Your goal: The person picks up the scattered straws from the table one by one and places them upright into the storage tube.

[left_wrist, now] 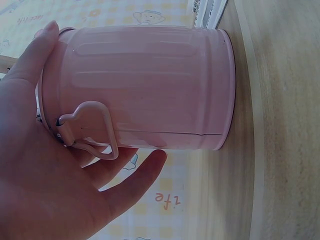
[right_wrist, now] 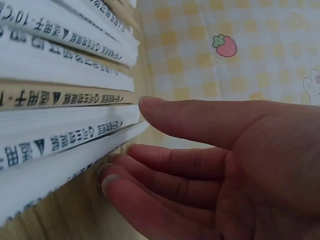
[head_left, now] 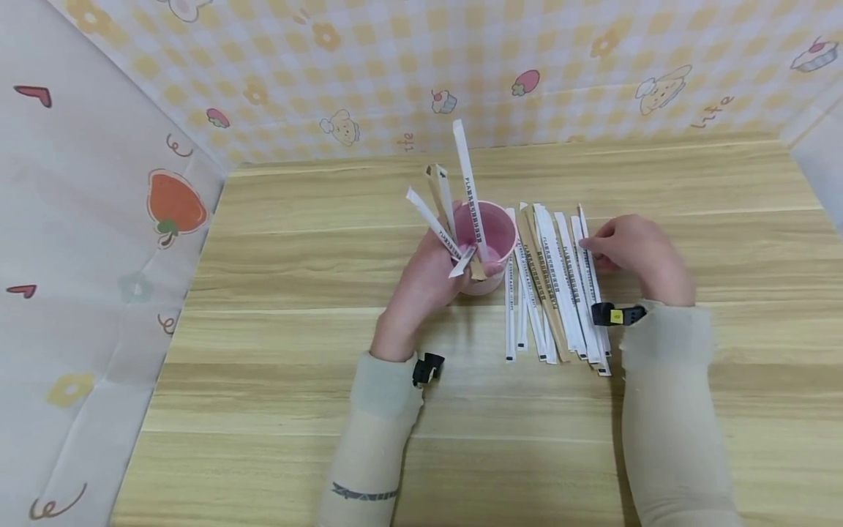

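My left hand (head_left: 431,271) grips a small pink metal bucket (left_wrist: 140,85) near its rim, the thumb along one side and fingers round the other. A small wire handle (left_wrist: 111,132) hangs beside the palm. Several paper-wrapped straws (head_left: 470,190), white and brown, stick out of the bucket at different angles. On the table to its right lies a row of wrapped straws (head_left: 549,285) with dark print. At the row's right edge, my right hand (head_left: 635,252) has thumb and fingertips on either side of the upper end of a white wrapped straw (right_wrist: 75,170).
The wood-grain table (head_left: 276,307) runs up to a yellow checked backdrop (head_left: 395,66) with cartoon prints. A white printed sheet (head_left: 72,205) borders the left side. Each sleeve carries a small black wrist camera, such as the one on the right (head_left: 615,315).
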`<move>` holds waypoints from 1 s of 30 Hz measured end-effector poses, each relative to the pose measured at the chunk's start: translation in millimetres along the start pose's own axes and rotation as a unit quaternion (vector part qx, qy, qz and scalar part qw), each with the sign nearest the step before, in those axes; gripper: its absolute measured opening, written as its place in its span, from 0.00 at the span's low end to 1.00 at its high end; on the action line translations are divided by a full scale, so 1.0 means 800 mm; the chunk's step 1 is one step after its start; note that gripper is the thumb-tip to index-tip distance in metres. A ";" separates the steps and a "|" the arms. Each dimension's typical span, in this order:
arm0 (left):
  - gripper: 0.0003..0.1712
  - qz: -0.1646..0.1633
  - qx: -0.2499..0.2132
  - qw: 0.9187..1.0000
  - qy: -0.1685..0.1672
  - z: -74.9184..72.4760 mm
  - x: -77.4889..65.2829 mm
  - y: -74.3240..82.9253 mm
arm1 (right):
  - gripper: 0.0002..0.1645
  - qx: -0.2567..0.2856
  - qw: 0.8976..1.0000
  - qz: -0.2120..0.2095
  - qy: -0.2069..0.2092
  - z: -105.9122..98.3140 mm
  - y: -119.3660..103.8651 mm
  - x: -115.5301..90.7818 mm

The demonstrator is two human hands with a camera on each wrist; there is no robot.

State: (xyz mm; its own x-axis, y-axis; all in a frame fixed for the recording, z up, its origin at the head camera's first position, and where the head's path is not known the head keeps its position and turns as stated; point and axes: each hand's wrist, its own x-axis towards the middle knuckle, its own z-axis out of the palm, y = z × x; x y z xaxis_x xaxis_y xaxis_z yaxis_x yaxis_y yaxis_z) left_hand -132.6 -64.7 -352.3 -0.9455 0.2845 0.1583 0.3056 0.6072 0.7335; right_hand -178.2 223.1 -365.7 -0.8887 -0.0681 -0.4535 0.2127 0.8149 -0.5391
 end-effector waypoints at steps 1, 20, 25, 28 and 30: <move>0.38 -0.004 0.000 1.000 -0.001 0.000 0.000 0.000 | 0.25 -0.001 1.000 0.003 -0.001 0.001 0.001 0.001; 0.39 0.019 0.024 1.000 -0.003 -0.001 -0.001 -0.001 | 0.18 -0.020 0.999 -0.021 0.021 0.001 0.005 0.002; 0.37 0.002 0.013 1.000 -0.005 0.000 -0.001 -0.001 | 0.19 -0.024 0.995 -0.033 0.094 -0.013 -0.009 -0.012; 0.38 -0.001 0.017 1.000 -0.006 0.000 -0.001 -0.001 | 0.21 -0.025 0.987 -0.049 0.150 -0.023 -0.024 -0.027; 0.39 -0.001 0.020 1.000 -0.008 -0.001 -0.001 -0.001 | 0.22 -0.026 0.980 -0.068 0.187 -0.029 -0.036 -0.038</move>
State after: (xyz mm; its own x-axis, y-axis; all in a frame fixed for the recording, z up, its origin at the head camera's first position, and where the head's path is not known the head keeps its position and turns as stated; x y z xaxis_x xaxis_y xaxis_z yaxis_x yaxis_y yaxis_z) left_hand -132.0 -65.7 -352.7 -0.9443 0.2946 0.1469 0.3086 0.6368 0.7066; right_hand -166.5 214.8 -319.9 -0.9961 0.0297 -0.0828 0.0697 0.8414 -0.5359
